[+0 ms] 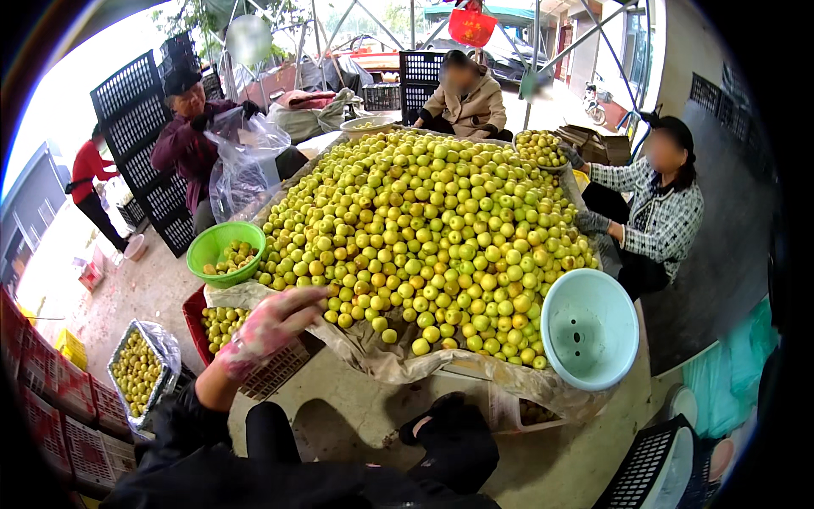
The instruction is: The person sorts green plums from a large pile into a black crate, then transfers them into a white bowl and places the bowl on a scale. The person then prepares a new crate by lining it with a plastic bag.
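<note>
My left hand (273, 327), in a pink-and-white glove, is raised over the near left edge of a sheet-lined table (407, 362). Its fingers are stretched out and slightly blurred, with nothing visible in them. A large heap of small round yellow-green fruits (420, 235) covers the tabletop, some with brown patches. Beyond my hand, a green plastic basin (206, 250) holds a few of the fruits. Below and partly behind the hand is a red crate (196, 318) with more fruits. A pale blue basin with holes in its bottom (591, 327) sits tilted at the near right corner. My right hand is out of view.
A lined crate of fruits (170, 356) stands on the floor at left, near stacked red crates (70, 394). A person with a clear plastic bag (245, 159) is at far left. A person's gloved hand (591, 222) touches the right edge. Black crates (645, 461) stand lower right.
</note>
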The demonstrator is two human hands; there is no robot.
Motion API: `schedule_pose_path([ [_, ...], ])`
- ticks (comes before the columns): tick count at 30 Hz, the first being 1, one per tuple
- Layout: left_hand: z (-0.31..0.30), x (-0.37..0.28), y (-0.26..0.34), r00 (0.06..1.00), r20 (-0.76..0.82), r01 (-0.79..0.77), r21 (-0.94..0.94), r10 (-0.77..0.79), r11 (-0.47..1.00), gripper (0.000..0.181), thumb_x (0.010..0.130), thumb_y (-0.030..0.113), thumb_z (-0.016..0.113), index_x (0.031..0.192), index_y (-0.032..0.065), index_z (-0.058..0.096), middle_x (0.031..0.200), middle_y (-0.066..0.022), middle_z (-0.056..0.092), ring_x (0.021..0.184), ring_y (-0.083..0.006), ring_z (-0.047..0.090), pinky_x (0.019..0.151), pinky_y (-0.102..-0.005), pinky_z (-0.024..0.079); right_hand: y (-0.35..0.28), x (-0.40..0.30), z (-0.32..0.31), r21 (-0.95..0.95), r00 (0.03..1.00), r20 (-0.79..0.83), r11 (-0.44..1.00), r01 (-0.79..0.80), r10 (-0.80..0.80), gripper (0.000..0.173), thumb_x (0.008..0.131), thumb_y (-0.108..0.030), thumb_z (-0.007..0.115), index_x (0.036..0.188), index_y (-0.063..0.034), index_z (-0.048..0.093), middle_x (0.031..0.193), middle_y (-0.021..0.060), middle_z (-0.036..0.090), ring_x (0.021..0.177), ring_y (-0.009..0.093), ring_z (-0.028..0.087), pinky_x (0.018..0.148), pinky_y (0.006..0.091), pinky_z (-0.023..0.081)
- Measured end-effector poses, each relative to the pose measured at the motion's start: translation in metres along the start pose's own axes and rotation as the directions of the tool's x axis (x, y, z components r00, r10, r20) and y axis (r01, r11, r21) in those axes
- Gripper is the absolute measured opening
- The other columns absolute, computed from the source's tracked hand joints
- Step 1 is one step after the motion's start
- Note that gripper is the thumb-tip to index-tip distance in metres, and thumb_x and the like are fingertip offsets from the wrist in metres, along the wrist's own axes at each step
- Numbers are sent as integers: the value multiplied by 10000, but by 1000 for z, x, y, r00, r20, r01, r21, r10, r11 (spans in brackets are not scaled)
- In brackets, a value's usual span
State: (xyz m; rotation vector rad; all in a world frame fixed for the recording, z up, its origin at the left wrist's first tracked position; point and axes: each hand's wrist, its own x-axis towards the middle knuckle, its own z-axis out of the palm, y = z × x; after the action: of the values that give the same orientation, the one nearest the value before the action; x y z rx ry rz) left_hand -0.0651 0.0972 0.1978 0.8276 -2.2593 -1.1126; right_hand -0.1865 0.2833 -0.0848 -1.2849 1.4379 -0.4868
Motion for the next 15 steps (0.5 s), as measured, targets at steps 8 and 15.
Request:
schedule_pose_path([
  [8,67,39,120,757,106,-648,-14,645,762,433,793,-31,680,1216,-58,586,1114,-170,664,942,-257,695,778,-346,562,-20,-9,7,-111,993,121,994,8,6,404,962,-306,541,1292,-73,547,1186,168,644,1110,334,609,982,405,459],
  [15,31,57,98,471,-285,-876,-262,835,405,680,805,50,739,1390,-83,419,1131,-266,647,937,-328,692,772,-396,587,4,-34,-45,61,917,-377,985,161,-127,324,976,-265,512,1234,-80,576,1180,134,642,1102,325,604,958,391,471],
])
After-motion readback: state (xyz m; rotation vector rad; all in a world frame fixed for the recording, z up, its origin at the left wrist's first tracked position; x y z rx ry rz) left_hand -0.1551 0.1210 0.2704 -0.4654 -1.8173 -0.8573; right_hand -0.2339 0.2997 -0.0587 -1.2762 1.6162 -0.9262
